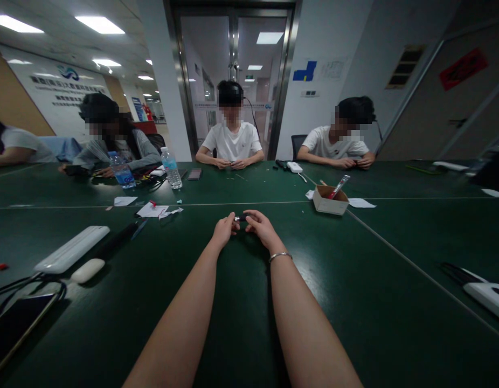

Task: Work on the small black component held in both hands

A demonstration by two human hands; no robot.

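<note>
Over the middle of the green table [241,302], both my hands meet at a short dark cylinder with a silver band [242,219]. Its exact kind is too small to tell. The silver end is pinched in the fingers of my left hand [224,230]. At the dark end, my right hand [262,228] has its thumb and fingers closed around it. A silver bracelet [280,255] circles my right wrist. The cylinder lies roughly level, and fingers partly cover both its ends.
An open box [330,205] holds a clear-and-red item. Paper scraps [152,209] and two water bottles [171,168] stand ahead left. A phone [21,326], white case [73,249] and cables [31,283] lie left; a white device [487,297] lies right. Several people sit opposite.
</note>
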